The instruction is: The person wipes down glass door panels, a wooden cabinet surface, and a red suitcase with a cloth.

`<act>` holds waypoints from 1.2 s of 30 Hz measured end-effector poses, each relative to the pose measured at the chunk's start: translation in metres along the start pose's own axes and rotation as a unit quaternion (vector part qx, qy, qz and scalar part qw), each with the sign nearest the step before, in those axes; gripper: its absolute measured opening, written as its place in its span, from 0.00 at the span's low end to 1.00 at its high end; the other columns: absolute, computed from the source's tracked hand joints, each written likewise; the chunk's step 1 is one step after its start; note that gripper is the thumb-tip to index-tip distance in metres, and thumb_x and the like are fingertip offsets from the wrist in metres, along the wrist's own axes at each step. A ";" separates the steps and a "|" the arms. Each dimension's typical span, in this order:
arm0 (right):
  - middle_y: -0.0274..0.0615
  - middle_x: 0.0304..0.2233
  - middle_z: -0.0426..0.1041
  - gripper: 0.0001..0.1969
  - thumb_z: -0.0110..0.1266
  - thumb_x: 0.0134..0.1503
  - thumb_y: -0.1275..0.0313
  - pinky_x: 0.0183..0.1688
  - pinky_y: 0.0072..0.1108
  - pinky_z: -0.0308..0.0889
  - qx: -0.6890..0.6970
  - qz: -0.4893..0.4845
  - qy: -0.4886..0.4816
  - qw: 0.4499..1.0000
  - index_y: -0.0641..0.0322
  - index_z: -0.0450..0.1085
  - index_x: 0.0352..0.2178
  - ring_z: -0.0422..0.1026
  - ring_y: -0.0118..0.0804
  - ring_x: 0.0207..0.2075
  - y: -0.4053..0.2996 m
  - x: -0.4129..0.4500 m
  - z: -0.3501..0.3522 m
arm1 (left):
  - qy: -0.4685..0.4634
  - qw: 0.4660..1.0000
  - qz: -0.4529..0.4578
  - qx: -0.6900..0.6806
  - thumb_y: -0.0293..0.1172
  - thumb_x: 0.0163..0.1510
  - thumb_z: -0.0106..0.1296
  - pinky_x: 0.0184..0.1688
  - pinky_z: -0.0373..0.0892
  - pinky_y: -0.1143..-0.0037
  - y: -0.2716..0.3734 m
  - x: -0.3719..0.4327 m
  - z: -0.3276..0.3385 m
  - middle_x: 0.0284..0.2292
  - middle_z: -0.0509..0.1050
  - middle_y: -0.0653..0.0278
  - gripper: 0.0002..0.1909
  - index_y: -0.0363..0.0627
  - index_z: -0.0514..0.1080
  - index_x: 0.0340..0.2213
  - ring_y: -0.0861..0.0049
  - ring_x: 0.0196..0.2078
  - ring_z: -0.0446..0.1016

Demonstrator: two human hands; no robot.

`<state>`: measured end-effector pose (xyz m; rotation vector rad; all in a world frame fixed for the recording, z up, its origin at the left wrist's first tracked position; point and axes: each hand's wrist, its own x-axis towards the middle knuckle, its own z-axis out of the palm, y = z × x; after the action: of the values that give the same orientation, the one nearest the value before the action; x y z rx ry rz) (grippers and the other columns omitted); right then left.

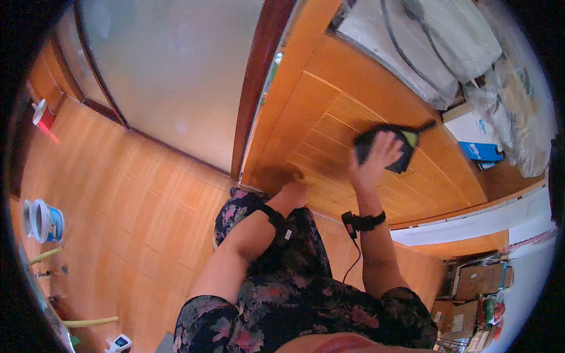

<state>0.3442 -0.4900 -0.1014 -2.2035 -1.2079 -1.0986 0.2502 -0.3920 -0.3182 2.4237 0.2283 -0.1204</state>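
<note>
My right hand (382,156) lies flat with its fingers spread over a dark cloth (364,143) with a yellow-green patch. It presses the cloth against an orange-brown grooved wooden panel (326,132). A narrow dark end of the cloth sticks out to the right. Lower down, my left hand (298,192) is blurred near the bottom left of that panel. Its fingers are hard to make out, and nothing can be seen in it. Both wrists wear black bands; a cable hangs from the right one.
A dark-framed frosted glass door (176,79) stands left of the panel. Plastic-wrapped items (410,48) and a blue-and-white box (479,128) fill the right. A bucket (48,220), a red container (44,115) and yellow hoses (90,322) are at left; cardboard boxes (479,282) sit lower right.
</note>
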 end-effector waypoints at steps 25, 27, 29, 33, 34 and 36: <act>0.33 0.55 0.60 0.27 0.42 0.53 0.73 0.61 0.27 0.46 -0.047 -0.441 -0.278 0.852 0.59 0.57 0.57 0.55 0.36 0.57 -0.103 -0.011 0.129 | -0.101 0.994 0.031 0.004 0.49 0.47 0.53 0.59 0.57 0.59 -0.005 -0.004 0.012 0.56 0.62 0.56 0.28 0.61 0.66 0.51 0.55 0.58 0.60; 0.33 0.54 0.60 0.27 0.41 0.55 0.69 0.59 0.31 0.46 -0.047 -0.438 -0.226 0.869 0.57 0.56 0.58 0.56 0.36 0.55 -0.092 -0.015 0.125 | -0.100 0.994 0.026 0.028 0.49 0.50 0.49 0.57 0.60 0.64 0.013 -0.019 -0.015 0.53 0.65 0.53 0.30 0.51 0.63 0.53 0.58 0.55 0.64; 0.33 0.53 0.61 0.29 0.47 0.52 0.66 0.59 0.31 0.47 -0.025 -0.407 -0.219 0.887 0.55 0.57 0.57 0.57 0.36 0.55 -0.088 -0.003 0.111 | -0.087 0.996 -0.016 0.024 0.49 0.52 0.45 0.55 0.62 0.65 0.018 -0.028 -0.022 0.52 0.67 0.53 0.29 0.47 0.64 0.52 0.58 0.54 0.66; 0.33 0.47 0.65 0.35 0.61 0.41 0.61 0.54 0.38 0.51 -0.028 -0.298 -0.177 0.938 0.51 0.62 0.53 0.61 0.37 0.48 -0.038 0.017 0.056 | -0.140 0.989 -0.046 -0.006 0.48 0.54 0.43 0.53 0.63 0.63 0.047 -0.040 -0.060 0.50 0.68 0.51 0.25 0.43 0.69 0.46 0.53 0.51 0.67; 0.33 0.46 0.65 0.35 0.62 0.39 0.60 0.54 0.42 0.51 -0.037 -0.267 -0.179 0.946 0.50 0.63 0.52 0.61 0.39 0.48 -0.022 0.018 0.040 | -0.144 0.989 -0.039 -0.001 0.48 0.54 0.43 0.53 0.63 0.63 0.041 -0.037 -0.049 0.50 0.68 0.51 0.25 0.43 0.69 0.46 0.53 0.51 0.67; 0.33 0.46 0.65 0.36 0.63 0.37 0.58 0.54 0.45 0.50 -0.061 -0.222 -0.181 0.956 0.48 0.63 0.52 0.61 0.40 0.48 0.020 0.011 0.008 | -0.106 0.986 0.096 -0.090 0.47 0.54 0.43 0.51 0.64 0.61 0.011 -0.013 0.000 0.47 0.70 0.48 0.24 0.40 0.70 0.43 0.49 0.50 0.67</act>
<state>0.3680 -0.4896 -0.0971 -2.3607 -1.9137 -0.9673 0.2396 -0.4021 -0.3094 2.2192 -0.0882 -0.2577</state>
